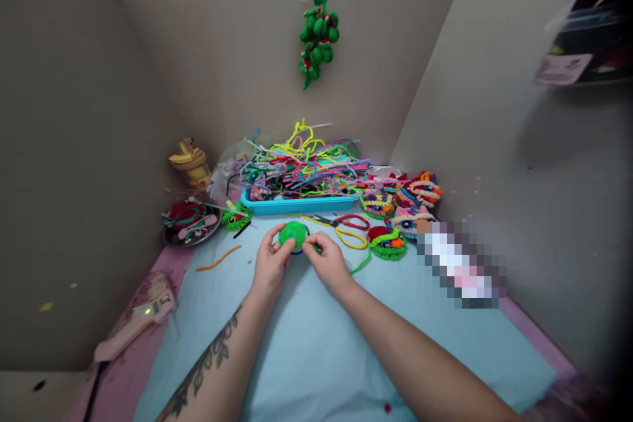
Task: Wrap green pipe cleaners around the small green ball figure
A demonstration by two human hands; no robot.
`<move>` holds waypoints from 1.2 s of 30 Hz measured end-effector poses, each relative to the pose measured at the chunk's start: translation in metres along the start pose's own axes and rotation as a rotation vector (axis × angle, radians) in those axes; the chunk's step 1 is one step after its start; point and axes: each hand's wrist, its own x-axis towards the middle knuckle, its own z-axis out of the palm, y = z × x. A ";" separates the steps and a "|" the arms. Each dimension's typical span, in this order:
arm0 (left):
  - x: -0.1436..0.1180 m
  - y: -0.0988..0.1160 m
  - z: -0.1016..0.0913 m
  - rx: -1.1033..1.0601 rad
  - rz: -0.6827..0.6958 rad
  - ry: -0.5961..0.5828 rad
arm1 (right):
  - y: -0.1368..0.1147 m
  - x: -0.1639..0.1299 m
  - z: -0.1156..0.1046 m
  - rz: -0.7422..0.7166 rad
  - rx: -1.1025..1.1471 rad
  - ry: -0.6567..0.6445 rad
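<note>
Grey-walled corner, light blue worktop [306, 349] piled with pipe cleaners.
We hold the green coiled disc [293, 235] mid-worktop, in front of the blue tray [297, 206]: left hand [270, 264] pinches its edge, right hand [327, 262] pinches the green pipe cleaner [361, 265] beside it.

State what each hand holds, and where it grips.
Left hand pinches the green coiled disc at its left edge; right hand grips the green pipe cleaner trailing from its right.

Green pipe-cleaner disc [293, 235]; blue tray [297, 204] far, multicoloured pipe cleaners [301, 165]; light blue table cover [316, 343]; red-handled scissors [346, 221]; pink glue gun [141, 320] left; green hanging ornament [318, 33], red accents.
</note>
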 end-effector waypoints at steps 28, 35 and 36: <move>-0.005 0.001 0.001 0.052 -0.033 0.018 | -0.001 -0.001 0.005 -0.178 -0.281 0.018; -0.004 0.002 -0.006 0.419 0.122 -0.021 | 0.003 0.001 0.003 -0.047 -0.223 0.003; -0.004 0.003 -0.008 0.560 0.191 0.010 | 0.003 0.001 0.003 -0.036 -0.234 -0.017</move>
